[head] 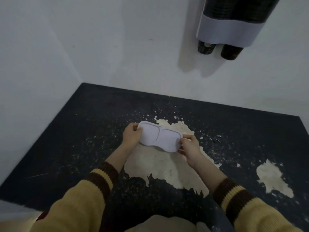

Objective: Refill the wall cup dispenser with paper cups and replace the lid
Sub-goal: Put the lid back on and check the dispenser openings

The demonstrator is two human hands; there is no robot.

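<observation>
I hold the white two-lobed dispenser lid [159,137] flat in front of me, low over the floor. My left hand [132,135] grips its left end and my right hand [189,147] grips its right end. The wall cup dispenser [232,29] hangs at the upper right, with a dark see-through body and a pale grey band at the bottom. Two stacks of dark paper cups [219,51] poke out below the band. The dispenser's top is out of view.
White walls meet in a corner at the left. The dark floor [75,139] is worn, with bare beige patches [167,168] under my hands and at the right. My yellow sleeves with brown cuffs fill the bottom.
</observation>
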